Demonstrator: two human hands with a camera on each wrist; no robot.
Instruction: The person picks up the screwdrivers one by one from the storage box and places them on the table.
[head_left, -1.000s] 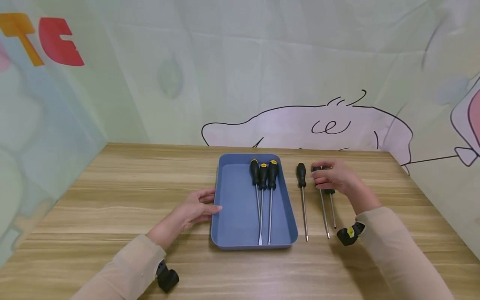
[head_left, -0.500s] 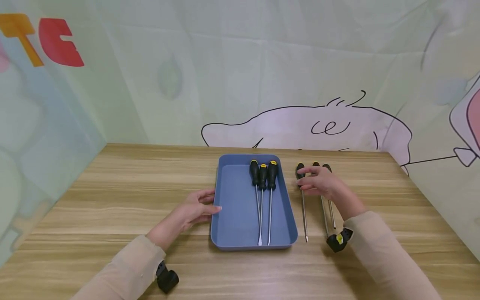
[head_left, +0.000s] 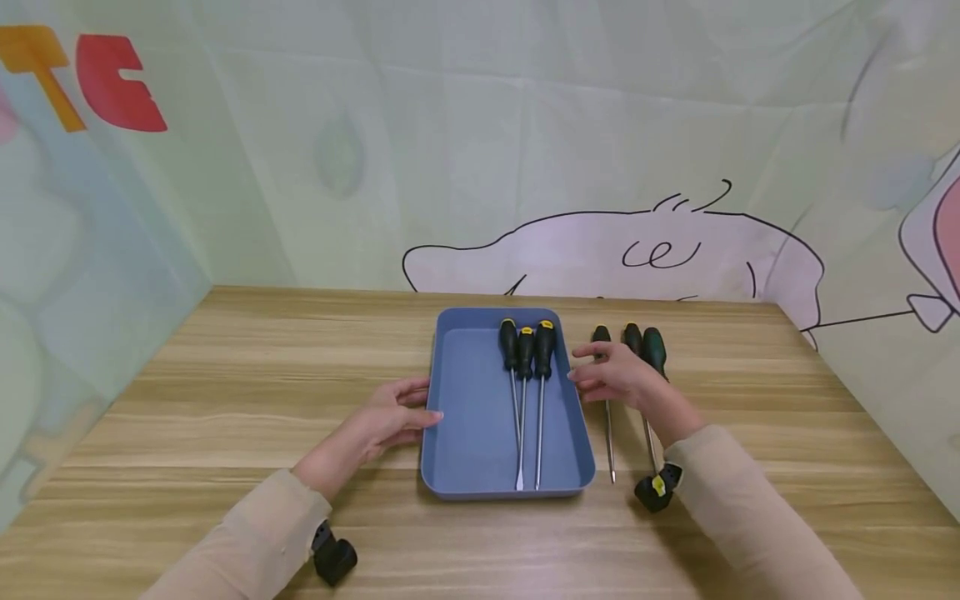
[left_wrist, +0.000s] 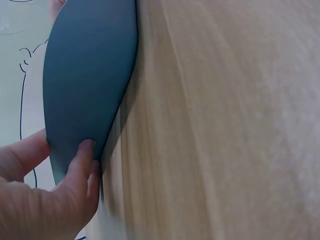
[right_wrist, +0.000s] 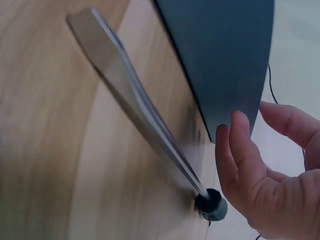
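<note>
A shallow blue tray (head_left: 472,400) lies on the wooden table. Inside it are three black-and-yellow screwdrivers, among them a right-hand screwdriver (head_left: 545,350); two of their shafts cross. My left hand (head_left: 390,417) holds the tray's left wall, thumb at the rim, fingers against the outer side (left_wrist: 75,180). At the right wall is my right hand (head_left: 622,375), its fingers spread and holding nothing; in the right wrist view its fingertips (right_wrist: 239,120) reach the tray wall. Beneath and behind that hand lie a black screwdriver (head_left: 609,442), a second screwdriver (head_left: 632,335) and a green-handled screwdriver (head_left: 654,348).
The wooden table (head_left: 247,375) ends at a printed cloth backdrop (head_left: 480,167) along its back and sides. A small black camera is worn at each wrist, the right camera (head_left: 656,490) just over the screwdriver shafts.
My right hand has moved left, from over the two right-hand screwdrivers, across the black one, to the tray's right wall. The left hand, the tray and the screwdrivers in it have stayed put.
</note>
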